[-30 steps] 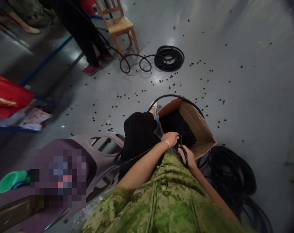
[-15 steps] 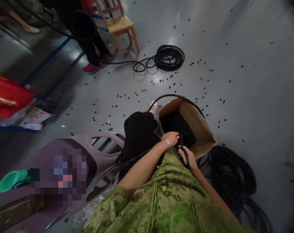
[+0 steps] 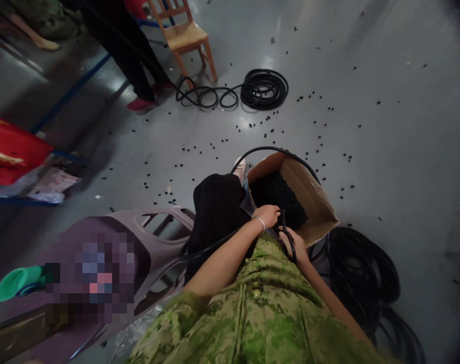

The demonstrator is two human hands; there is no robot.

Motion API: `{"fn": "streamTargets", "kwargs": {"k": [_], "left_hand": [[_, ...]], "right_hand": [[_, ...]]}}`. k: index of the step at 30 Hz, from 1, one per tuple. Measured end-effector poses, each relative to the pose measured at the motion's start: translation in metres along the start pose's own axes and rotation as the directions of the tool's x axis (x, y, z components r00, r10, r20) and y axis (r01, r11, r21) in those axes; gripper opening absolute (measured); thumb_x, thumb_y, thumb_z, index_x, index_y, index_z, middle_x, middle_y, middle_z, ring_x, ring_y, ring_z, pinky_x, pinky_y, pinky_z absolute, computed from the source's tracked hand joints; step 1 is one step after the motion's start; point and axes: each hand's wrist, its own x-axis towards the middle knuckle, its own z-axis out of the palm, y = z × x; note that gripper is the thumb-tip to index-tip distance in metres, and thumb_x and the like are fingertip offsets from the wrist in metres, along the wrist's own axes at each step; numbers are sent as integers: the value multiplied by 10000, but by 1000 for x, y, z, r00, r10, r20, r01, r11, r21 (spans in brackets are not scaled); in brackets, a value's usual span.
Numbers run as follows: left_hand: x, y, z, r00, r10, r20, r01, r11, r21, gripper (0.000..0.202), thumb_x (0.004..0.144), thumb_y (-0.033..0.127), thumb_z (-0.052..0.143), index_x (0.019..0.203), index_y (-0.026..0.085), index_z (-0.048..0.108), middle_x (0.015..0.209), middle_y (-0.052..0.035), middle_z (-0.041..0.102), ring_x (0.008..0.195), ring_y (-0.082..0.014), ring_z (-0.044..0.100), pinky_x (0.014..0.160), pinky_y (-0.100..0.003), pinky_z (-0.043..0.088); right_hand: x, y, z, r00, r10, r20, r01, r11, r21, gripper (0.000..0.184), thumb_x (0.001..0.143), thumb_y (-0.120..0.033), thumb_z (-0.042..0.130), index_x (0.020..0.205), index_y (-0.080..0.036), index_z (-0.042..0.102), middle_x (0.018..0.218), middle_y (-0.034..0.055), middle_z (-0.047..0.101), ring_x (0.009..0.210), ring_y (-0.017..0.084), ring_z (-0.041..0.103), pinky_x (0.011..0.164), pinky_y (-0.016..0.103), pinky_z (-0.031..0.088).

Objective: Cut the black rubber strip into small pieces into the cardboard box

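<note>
My left hand point(image 3: 268, 215) is closed near the end of a thin black corrugated tube point(image 3: 270, 150), just above an open cardboard box point(image 3: 312, 194) full of small black pieces point(image 3: 277, 194). My right hand point(image 3: 295, 244) is wrapped round the same tube a little lower, close to my green camouflage shirt. The tube loops out over the far side of the box and back; another stretch runs under my left forearm. What the left fingers pinch is too small to make out.
A big coil of black tube point(image 3: 361, 270) lies on the floor at my right. Another coil point(image 3: 264, 88) lies farther off near a wooden chair point(image 3: 184, 35), where a person in black trousers point(image 3: 133, 55) stands. A purple plastic chair point(image 3: 150, 242) is at my left. Black bits litter the floor.
My hands have hardly moved. The far tube by the standing person has shifted on the floor: stretched out straight half a second ago, it now lies in several loops.
</note>
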Motion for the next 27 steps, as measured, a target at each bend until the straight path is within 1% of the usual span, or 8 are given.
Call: {"fn": "streamTargets", "kwargs": {"k": [9,14,18,21,25,27], "left_hand": [[-1,0,-1,1000,8,2,-8,1000,20,314,957,323,419,1142,276,668,1161,-53,711,1064,-206,654,849,-278,491],[-1,1,-2,1000,0,11,0,1000,28,312,958,335,431,1150,285,671,1171,-47,708,1076,-198,650,856,-264,489],[2,1,-2,1000,-14,21,13,999,46,315,954,335,433,1139,276,681,1162,-53,710,1084,-203,647,866,-271,491],[5,0,-1,999,-27,29,25,998,52,320,946,324,438,1136,262,688,1181,-60,704,1101,-209,640,881,-279,493],[10,0,1,998,-46,40,43,997,61,323,946,323,435,1121,249,696,1174,-65,706,1106,-203,640,895,-277,495],[13,-1,2,997,-62,41,59,996,71,327,949,330,432,1114,235,698,1171,-71,706,1107,-207,640,905,-285,496]], "right_hand": [[1,1,1,1000,-11,7,11,1000,21,703,806,-697,533,1166,-105,656,713,79,692,588,180,620,593,283,489],[2,-1,2,1000,-25,-1,25,999,-21,688,812,-701,514,1155,-123,659,730,70,687,617,183,623,619,282,488],[3,-3,5,999,-36,-19,35,998,-61,638,818,-688,496,1066,-131,683,692,59,661,625,186,611,634,279,474],[6,-1,8,998,-46,-32,44,997,-70,610,821,-676,478,990,-132,695,710,57,651,614,176,588,626,272,459],[10,3,11,997,-56,-45,51,994,-101,610,814,-682,458,920,-136,707,658,39,623,590,163,554,608,259,440],[13,6,13,997,-57,-59,49,991,-125,609,807,-688,453,897,-144,713,663,37,630,608,165,557,614,254,439]]}}
